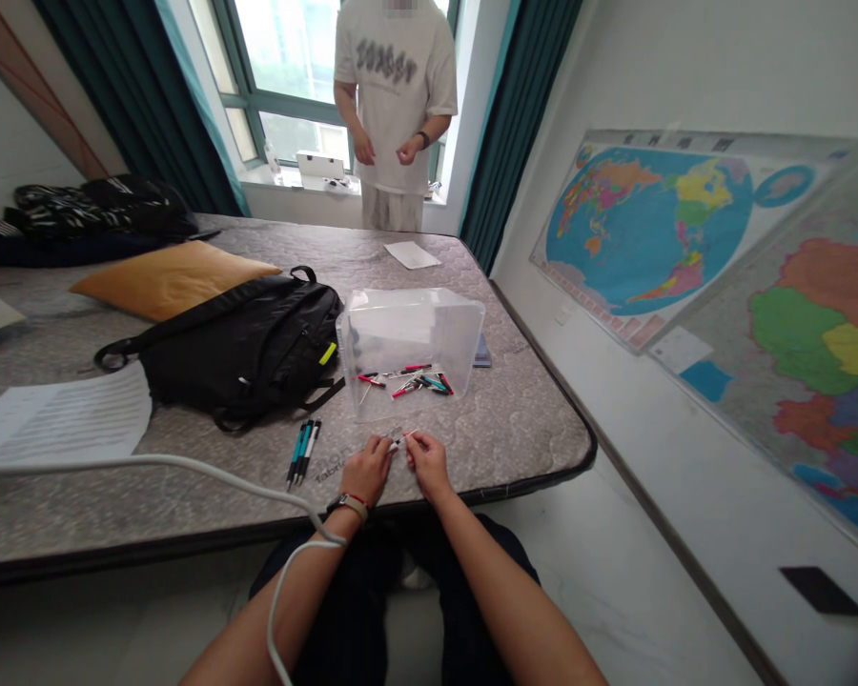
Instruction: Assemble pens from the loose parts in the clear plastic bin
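My left hand [368, 469] and my right hand [426, 461] meet over the near edge of the mattress [515, 429]. Both pinch a small, thin pale object [398, 437] between their fingertips; it looks like a pen part, too small to name for sure. Just beyond them stands a clear plastic box [407, 329] with several red, black and teal pens [407, 381] inside. To the left of my left hand, three teal and black pens [302, 452] lie side by side on the mattress.
A black backpack [243, 348] lies left of the box, with an orange pillow [164, 276] behind it and printed paper [64, 419] at the near left. A white cable [186, 467] crosses in front. Another person [395, 105] stands by the window. Maps [686, 238] cover the right wall.
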`<move>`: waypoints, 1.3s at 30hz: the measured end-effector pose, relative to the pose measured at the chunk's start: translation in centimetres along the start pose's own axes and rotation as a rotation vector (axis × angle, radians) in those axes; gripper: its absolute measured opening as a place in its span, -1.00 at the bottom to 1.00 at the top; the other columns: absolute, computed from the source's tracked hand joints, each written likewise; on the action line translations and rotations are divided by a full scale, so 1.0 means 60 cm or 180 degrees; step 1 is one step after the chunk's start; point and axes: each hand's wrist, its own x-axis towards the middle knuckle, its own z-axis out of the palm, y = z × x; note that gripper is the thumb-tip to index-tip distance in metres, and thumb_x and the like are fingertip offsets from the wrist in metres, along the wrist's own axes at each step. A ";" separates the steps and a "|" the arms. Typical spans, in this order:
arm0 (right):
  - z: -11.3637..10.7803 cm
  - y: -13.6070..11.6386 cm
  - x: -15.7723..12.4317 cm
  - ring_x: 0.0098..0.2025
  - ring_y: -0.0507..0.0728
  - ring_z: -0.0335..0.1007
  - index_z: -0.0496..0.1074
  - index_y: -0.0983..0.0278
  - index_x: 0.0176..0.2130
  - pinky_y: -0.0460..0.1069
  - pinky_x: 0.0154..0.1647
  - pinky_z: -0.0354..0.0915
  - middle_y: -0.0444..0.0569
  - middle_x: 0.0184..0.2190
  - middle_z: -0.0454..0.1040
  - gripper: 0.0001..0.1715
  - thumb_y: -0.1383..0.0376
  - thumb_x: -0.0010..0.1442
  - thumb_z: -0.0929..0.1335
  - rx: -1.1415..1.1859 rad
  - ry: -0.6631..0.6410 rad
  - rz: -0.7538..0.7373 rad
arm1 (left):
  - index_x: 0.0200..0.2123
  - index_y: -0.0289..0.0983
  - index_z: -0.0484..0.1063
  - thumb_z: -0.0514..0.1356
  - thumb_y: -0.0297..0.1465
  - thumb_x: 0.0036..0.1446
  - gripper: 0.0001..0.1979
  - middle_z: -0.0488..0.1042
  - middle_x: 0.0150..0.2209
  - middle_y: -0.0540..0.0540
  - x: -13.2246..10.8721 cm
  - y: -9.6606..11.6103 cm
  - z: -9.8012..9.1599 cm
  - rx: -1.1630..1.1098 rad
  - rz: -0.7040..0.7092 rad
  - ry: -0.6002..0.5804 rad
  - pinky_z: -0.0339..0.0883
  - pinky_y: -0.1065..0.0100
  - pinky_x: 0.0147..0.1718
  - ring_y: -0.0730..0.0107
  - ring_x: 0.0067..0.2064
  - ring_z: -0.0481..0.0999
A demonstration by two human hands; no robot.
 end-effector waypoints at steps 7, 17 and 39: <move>0.001 -0.004 0.001 -0.63 -0.06 0.14 0.48 0.31 -0.36 -0.16 -0.62 0.10 -0.23 -0.64 0.28 -0.61 0.01 0.09 0.42 -0.0011 0.0067 0.0007 | 0.02 -0.13 0.38 -0.16 -0.18 0.38 -0.61 0.43 -0.05 -0.11 0.000 -0.001 0.003 0.0028 0.0013 0.0025 0.15 0.39 -0.41 0.42 -0.32 0.45; 0.001 -0.001 0.003 -0.60 -0.06 0.19 0.45 0.30 -0.37 -0.16 -0.61 0.14 -0.19 -0.59 0.34 -0.64 0.04 0.06 0.43 0.0026 0.0038 0.0047 | 0.03 -0.13 0.36 -0.18 -0.19 0.39 -0.60 0.43 -0.05 -0.10 0.000 -0.004 0.009 0.0027 0.0009 0.0058 0.14 0.39 -0.42 0.42 -0.33 0.46; -0.021 -0.005 0.001 -0.69 -0.01 0.30 0.37 0.28 -0.39 -0.15 -0.69 0.18 -0.23 -0.64 0.37 -0.81 0.19 0.07 0.36 -0.1217 -0.0372 0.0559 | 0.10 -0.22 0.29 -0.13 -0.29 0.38 -0.65 0.45 0.06 -0.18 -0.003 -0.011 0.010 -0.0463 -0.0492 0.0388 0.33 0.37 -0.27 0.31 -0.13 0.56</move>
